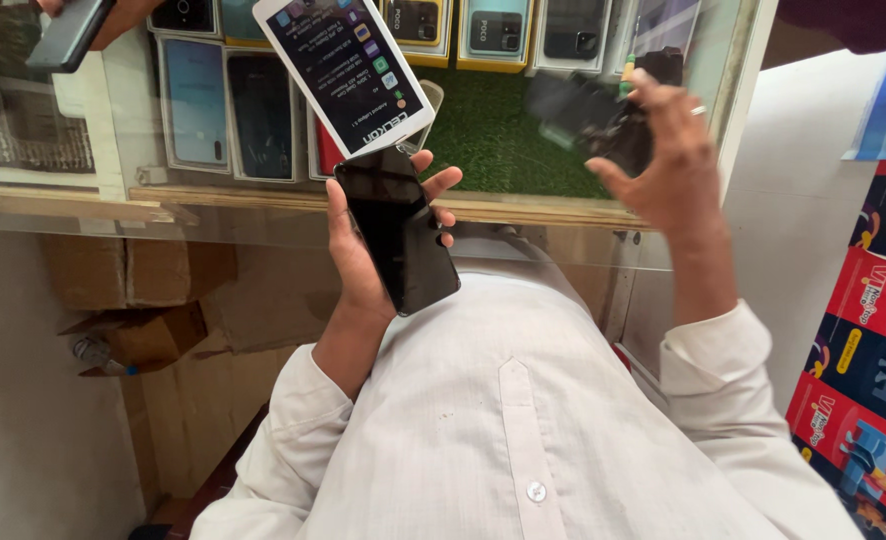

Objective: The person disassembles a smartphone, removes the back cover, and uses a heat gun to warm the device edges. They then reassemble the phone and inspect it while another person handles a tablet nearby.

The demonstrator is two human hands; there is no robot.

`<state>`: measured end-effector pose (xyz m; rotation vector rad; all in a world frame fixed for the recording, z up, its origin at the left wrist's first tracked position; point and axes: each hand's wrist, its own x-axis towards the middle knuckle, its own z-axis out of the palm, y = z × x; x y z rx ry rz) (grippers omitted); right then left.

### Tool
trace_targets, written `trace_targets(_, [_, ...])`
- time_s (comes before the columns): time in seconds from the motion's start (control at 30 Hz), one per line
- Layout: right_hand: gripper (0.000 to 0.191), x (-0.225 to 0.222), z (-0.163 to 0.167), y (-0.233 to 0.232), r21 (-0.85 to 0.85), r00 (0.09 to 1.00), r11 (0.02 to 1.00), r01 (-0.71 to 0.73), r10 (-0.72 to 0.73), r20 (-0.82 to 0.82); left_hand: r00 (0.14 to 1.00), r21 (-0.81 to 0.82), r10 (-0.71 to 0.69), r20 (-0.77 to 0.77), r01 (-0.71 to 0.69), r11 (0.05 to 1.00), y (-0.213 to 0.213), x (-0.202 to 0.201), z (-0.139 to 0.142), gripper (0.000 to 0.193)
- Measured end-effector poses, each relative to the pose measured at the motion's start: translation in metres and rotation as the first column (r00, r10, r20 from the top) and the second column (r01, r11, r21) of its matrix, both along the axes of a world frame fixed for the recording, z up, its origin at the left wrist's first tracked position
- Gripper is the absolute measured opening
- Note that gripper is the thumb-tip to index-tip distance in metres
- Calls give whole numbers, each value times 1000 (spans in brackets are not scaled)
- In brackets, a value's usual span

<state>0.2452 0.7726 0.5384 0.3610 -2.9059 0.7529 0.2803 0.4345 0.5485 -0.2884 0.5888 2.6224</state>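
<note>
My left hand (358,265) grips a black smartphone (398,230) with a dark screen, held upright in front of my chest. A white phone box (348,70) with a dark printed label lies tilted just above the phone, touching its top end; I cannot tell whether my fingers hold it too. My right hand (668,170), with a ring on one finger, is raised over the glass counter and closed on a dark blurred object (588,120). I am wearing a white buttoned shirt (503,420).
The glass counter (523,215) shows several boxed phones (233,110) and green turf (493,140) inside. Another person's hand holds a dark phone (68,35) at top left. Cardboard boxes (143,300) sit below left. Red and blue cartons (873,350) stack at the right.
</note>
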Motion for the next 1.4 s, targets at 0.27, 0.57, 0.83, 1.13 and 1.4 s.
trace_targets(0.27, [91,26,-35,-63,-30,999,1000,1,0,45,1000,36,-12,17,11,999,2,0,-2,95])
trace_targets(0.57, [70,33,-38,-66,-134,998,990,46,-53,-45,1000,21,-23,17,22,1000,5,0,-1,96])
trace_targets(0.83, [39,-18,-49,-24,-140,907,898,418,-421,7,1000,22,-24,16,24,999,6,0,3,97])
trace_targets(1.13, [43,-36,-53,-23,-184,977,959,214,-212,31,999,0,-34,-15,34,999,13,-7,4,97])
trace_targets(1.4, [25,38,-43,4,-113,832,827,550,-531,159,999,3,-33,-37,33,999,16,-11,1,98])
